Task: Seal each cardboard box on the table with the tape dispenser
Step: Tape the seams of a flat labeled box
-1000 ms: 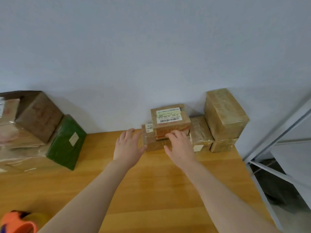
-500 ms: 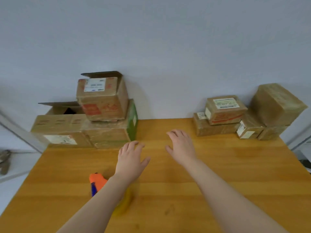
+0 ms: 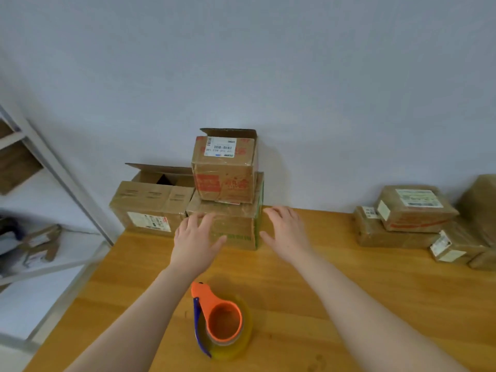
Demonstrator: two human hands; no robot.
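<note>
Left hand [image 3: 194, 241] and right hand [image 3: 285, 232], spread and empty, flank the lower box [image 3: 233, 229]; the tape dispenser [image 3: 220, 320] lies on the bench [image 3: 362, 277] before it. Dragging that box risks toppling the open box [image 3: 225, 173] above.

The table [image 3: 349, 304] is wood with visible grain under a smooth, faintly glossy varnish. At six o'clock the tape dispenser [image 3: 217, 315] is smooth orange and blue plastic, and its roll of tape [image 3: 243, 342] is yellowish, translucent and shiny. At twelve o'clock the top box [image 3: 225, 183] is matt brown cardboard, creased and scuffed, with a white paper label [image 3: 220, 147] and wrinkled clear tape. The green-printed box [image 3: 236, 229] beneath is cardboard too. At three o'clock the sealed boxes [image 3: 413, 213] gleam under tape. The wall [image 3: 268, 63] is matt paint. At nine o'clock the rack [image 3: 61, 170] looks like grey painted metal.
</note>
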